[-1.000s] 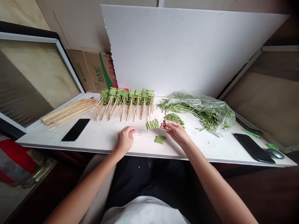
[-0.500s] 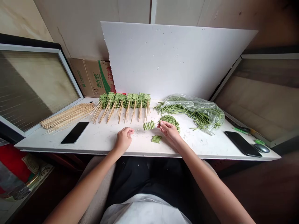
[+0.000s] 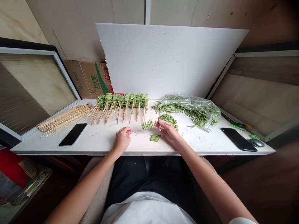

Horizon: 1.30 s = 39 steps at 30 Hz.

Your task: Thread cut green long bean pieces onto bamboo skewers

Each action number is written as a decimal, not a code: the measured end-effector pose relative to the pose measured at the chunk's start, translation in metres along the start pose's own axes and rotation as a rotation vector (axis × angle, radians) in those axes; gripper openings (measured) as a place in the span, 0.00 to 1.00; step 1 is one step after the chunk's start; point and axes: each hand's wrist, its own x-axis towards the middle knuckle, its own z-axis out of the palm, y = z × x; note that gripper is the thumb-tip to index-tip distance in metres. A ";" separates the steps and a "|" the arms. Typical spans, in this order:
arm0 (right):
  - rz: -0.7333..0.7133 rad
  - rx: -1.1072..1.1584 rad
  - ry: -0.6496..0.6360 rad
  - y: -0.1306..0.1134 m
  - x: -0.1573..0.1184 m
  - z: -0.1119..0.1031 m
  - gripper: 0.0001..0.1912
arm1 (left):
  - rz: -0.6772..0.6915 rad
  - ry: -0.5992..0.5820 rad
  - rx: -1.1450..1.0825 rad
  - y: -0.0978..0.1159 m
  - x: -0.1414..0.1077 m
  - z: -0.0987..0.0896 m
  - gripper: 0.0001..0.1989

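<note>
A bamboo skewer (image 3: 136, 129) lies between my two hands above the table, threaded with a row of short green bean pieces (image 3: 147, 124). Its bare end is pinched by my left hand (image 3: 123, 138). At the opposite end, the thumb and fingertips of my right hand (image 3: 167, 129) close around the tip beside the last piece; the exact contact is too small to make out. Below the skewer, a small row of cut bean pieces (image 3: 154, 137) rests on the table. Partly behind my right hand sits a heap of cut beans (image 3: 168, 119).
Finished bean skewers (image 3: 126, 100) are stacked along the back, sticks forward. Loose bamboo skewers (image 3: 65, 119) and a phone (image 3: 73, 134) lie left. Long beans in a plastic bag (image 3: 198, 109), another phone (image 3: 238, 139) and a mouse (image 3: 257, 142) are right. A white foam board (image 3: 168, 62) stands behind.
The whole view has shifted slightly. The bean pieces on the skewer sit close to my right fingertips, and less of the bare tip shows. Both hands keep nearly the same positions.
</note>
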 end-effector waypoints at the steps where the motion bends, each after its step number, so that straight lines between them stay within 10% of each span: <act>1: 0.005 0.006 0.000 0.000 0.000 0.000 0.19 | 0.002 0.000 0.002 0.000 0.000 0.000 0.16; 39: -0.155 -0.172 0.183 0.000 -0.007 0.022 0.19 | 0.196 0.071 0.111 0.002 -0.005 0.001 0.22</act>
